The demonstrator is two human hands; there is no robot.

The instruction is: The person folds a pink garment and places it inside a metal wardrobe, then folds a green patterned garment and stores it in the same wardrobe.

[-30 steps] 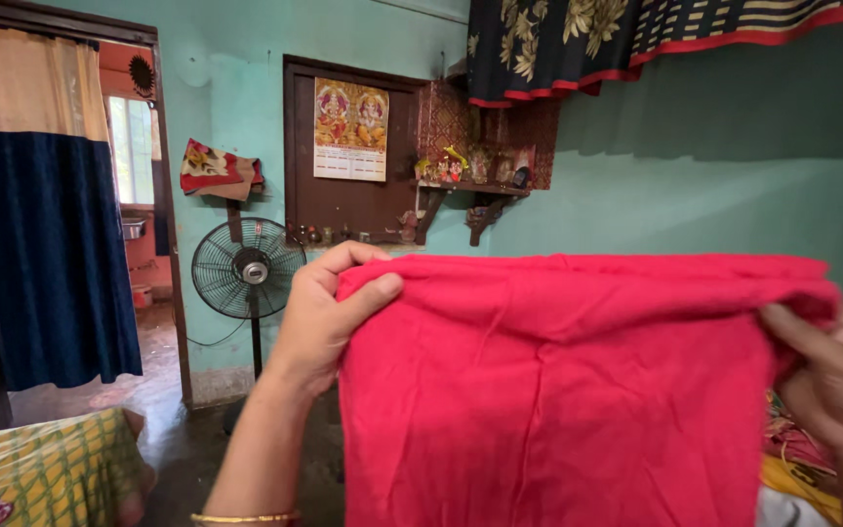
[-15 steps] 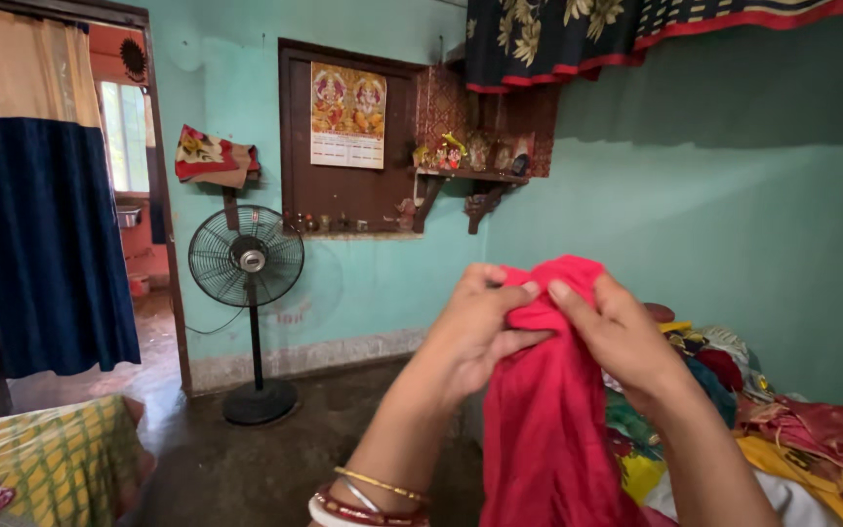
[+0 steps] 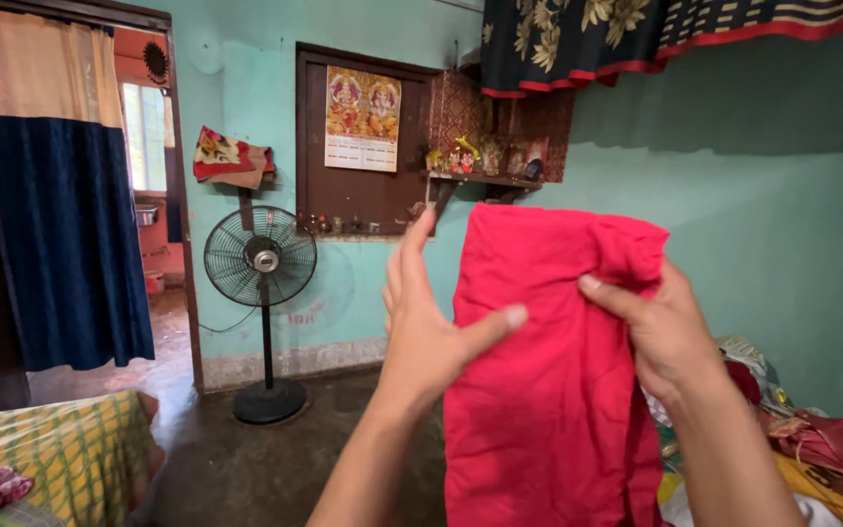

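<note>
Teal-walled room, fan (image 3: 260,262) at 9 o'clock of the hands. Red cloth (image 3: 548,381) hangs folded lengthwise at frame centre, narrow and doubled; judged partly folded, further folds left. Right hand (image 3: 663,332) pinches its upper edge at 3 o'clock, closed on the fabric. Left hand (image 3: 428,322) flat, fingers spread, thumb touching the cloth's left edge, gripping nothing.

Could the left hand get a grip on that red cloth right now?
Probably yes. The left hand is open, its thumb already lying across the red cloth that the right hand holds up, and nothing stands between them.
</note>
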